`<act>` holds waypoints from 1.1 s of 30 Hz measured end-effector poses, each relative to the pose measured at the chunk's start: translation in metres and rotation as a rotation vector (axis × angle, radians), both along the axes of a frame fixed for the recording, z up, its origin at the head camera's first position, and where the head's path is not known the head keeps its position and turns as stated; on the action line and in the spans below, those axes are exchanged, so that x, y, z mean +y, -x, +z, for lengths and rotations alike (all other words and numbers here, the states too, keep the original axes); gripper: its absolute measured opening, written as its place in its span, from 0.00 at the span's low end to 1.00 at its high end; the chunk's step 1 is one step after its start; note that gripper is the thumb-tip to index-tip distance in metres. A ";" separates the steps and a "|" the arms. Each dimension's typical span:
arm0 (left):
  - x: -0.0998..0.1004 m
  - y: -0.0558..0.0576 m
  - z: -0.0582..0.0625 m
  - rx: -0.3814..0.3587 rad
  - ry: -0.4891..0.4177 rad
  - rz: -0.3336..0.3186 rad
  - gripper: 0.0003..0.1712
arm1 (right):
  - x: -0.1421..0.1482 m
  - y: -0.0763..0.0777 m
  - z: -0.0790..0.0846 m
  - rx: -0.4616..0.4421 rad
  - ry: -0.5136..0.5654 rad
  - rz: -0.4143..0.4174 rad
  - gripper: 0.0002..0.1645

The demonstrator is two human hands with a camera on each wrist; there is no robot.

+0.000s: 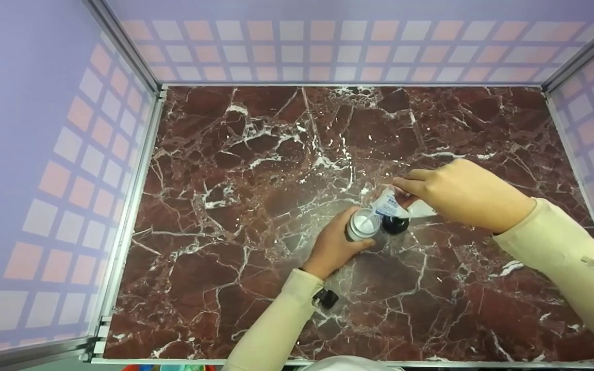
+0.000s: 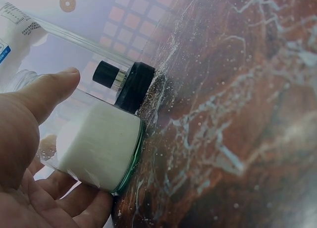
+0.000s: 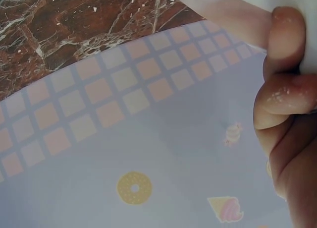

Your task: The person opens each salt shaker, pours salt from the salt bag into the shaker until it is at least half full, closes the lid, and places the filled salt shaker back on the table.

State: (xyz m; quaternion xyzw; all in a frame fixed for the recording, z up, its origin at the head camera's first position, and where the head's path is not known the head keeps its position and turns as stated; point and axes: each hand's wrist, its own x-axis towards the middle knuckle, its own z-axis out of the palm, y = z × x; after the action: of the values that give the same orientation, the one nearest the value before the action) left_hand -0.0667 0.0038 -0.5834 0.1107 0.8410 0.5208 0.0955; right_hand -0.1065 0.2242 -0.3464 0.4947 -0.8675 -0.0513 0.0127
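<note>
A clear glass jar (image 1: 363,225) stands on the marbled table, held round its side by my left hand (image 1: 334,246). White grains (image 2: 101,143) fill much of the jar in the left wrist view. Over its mouth tilts a plastic bag (image 1: 389,205) with blue print, its lower end at the rim. My right hand (image 1: 464,193) pinches the bag from above; in the right wrist view its curled fingers (image 3: 287,96) press against the white film. Close beside the jar lies a black lid (image 2: 136,86) with a knob. A clear rod (image 2: 86,38) shows behind the lid; whether they are joined is unclear.
Scattered white grains (image 2: 173,114) lie on the reddish-brown marbled tabletop (image 1: 199,278). Purple panels with checked print (image 1: 323,51) wall in the back and both sides. Colourful items (image 1: 173,368) show below the front edge.
</note>
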 end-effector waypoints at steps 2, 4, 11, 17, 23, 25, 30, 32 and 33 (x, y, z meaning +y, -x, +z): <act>0.000 0.000 0.000 0.001 0.002 0.001 0.43 | 0.000 0.000 0.001 -0.002 -0.006 -0.001 0.45; 0.000 -0.001 -0.001 0.003 0.004 0.002 0.43 | 0.000 0.000 0.002 -0.002 -0.013 -0.002 0.43; 0.000 -0.001 -0.002 0.014 0.007 0.006 0.43 | -0.001 0.001 0.004 0.001 -0.006 0.013 0.41; 0.000 -0.001 -0.001 0.018 0.023 0.010 0.44 | -0.003 0.002 0.005 0.007 -0.003 0.022 0.41; 0.000 -0.002 -0.001 0.016 0.033 0.011 0.44 | -0.002 0.003 0.006 0.015 0.003 0.024 0.39; 0.001 -0.002 -0.001 0.014 0.040 0.011 0.44 | -0.002 0.003 0.006 0.012 0.004 0.024 0.38; 0.001 -0.001 -0.001 0.008 0.038 0.012 0.44 | -0.002 0.004 0.005 0.020 0.008 0.036 0.38; 0.001 -0.001 -0.001 0.007 0.039 0.013 0.44 | -0.001 0.005 0.005 0.024 0.012 0.040 0.38; 0.001 -0.001 0.000 0.007 0.040 0.012 0.44 | -0.001 0.005 0.004 0.022 0.016 0.040 0.38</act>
State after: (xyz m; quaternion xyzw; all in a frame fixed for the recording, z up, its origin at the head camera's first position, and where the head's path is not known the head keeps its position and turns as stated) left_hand -0.0662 0.0048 -0.5834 0.1055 0.8522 0.5042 0.0914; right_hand -0.1120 0.2232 -0.3421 0.5112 -0.8576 -0.0495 0.0274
